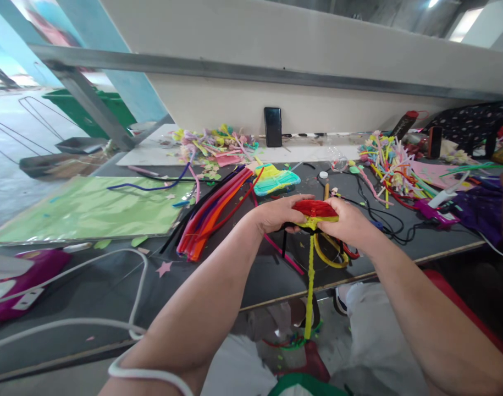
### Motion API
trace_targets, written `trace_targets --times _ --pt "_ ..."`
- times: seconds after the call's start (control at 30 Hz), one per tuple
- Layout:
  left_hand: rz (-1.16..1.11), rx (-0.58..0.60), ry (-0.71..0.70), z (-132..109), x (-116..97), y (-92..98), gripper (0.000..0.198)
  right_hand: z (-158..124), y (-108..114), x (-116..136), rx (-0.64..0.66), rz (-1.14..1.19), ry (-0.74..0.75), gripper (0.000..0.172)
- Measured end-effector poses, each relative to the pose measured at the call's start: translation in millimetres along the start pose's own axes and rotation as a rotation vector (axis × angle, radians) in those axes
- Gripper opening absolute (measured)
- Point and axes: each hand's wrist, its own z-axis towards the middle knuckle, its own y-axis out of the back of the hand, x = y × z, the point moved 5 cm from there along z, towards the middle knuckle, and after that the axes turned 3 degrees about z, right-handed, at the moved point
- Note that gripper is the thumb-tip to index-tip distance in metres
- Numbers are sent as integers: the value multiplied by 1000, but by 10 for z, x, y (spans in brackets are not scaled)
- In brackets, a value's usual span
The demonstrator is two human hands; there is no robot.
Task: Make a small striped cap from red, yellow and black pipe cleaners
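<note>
Both hands hold a small red and yellow pipe-cleaner piece [315, 210] above the dark table [235, 275]. My left hand [278, 213] grips its left side with curled fingers. My right hand [346, 220] closes on its right side. A long yellow pipe-cleaner strand [309, 286] hangs down from the piece past the table edge. A bundle of red, orange and pink pipe cleaners [212, 217] lies just left of my left hand. A yellow and turquoise woven piece [275, 180] lies behind the hands.
A green sheet [86, 209] lies at the left. A phone [272, 126] leans on the back wall. Piles of coloured pipe cleaners [393, 165] and scraps [212, 146] sit at the back. White cable [139, 286], black cables [383, 220] and a pink object [20, 280] lie about.
</note>
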Motion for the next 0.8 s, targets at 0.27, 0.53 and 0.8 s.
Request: trace_targets --times 0.27,0.53,0.8 --pt "6 0 -7 -2 -2 -18 82 2 20 10 -4 -34 -11 32" --pt "-21 24 -7 -26 -25 -46 86 -2 15 -20 -17 -12 8 35" --pt "0 -3 13 -36 -48 -63 90 2 4 -43 -17 7 0 38"
